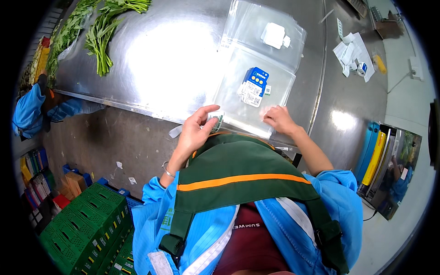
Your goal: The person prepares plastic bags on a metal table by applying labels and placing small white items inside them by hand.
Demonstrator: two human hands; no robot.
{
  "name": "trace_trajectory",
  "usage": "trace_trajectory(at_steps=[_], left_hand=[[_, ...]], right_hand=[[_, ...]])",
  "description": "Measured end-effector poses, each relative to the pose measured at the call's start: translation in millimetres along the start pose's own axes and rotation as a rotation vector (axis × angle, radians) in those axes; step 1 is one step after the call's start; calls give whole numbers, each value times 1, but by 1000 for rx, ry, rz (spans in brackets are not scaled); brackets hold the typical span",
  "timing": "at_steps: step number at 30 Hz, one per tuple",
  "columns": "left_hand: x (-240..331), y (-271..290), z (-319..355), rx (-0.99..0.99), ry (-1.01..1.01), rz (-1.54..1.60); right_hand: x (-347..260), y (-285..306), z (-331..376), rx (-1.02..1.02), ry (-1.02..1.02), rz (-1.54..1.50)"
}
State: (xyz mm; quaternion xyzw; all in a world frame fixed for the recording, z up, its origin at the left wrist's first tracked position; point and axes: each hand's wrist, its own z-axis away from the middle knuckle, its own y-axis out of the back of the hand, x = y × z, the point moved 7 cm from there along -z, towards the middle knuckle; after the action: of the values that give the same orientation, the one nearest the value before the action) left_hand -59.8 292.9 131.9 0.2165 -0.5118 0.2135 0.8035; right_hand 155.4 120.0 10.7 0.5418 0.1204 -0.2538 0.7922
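My left hand [196,131] is closed round a small roll of printed white labels [216,121] at the table's near edge. To its right, my right hand [280,120] hovers over the near part of the clear plastic bags [224,87], its fingertips pinched together. Whatever may be between those fingertips is too small and blurred to make out. Just beyond my hands, a stack of blue and white tags [255,86] lies on the bags. Farther off, a white label piece [274,35] rests on the upper bag.
Bunches of leafy greens [101,46] lie at the far left of the steel table [119,82]. Crumpled paper [353,50] sits at the right. A person in blue sleeves [30,110] stands at the left edge. Green crates [87,224] are stacked lower left; upright folders [373,151] stand right.
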Motion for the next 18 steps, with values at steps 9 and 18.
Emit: trace_trajectory(at_steps=[9, 18], left_hand=[[-1, 0, 5, 93, -27, -292], [-3, -6, 4, -38, -86, -444]], right_hand=[[17, 171, 35, 1322, -433, -786], [-23, 64, -23, 663, -537, -1275]])
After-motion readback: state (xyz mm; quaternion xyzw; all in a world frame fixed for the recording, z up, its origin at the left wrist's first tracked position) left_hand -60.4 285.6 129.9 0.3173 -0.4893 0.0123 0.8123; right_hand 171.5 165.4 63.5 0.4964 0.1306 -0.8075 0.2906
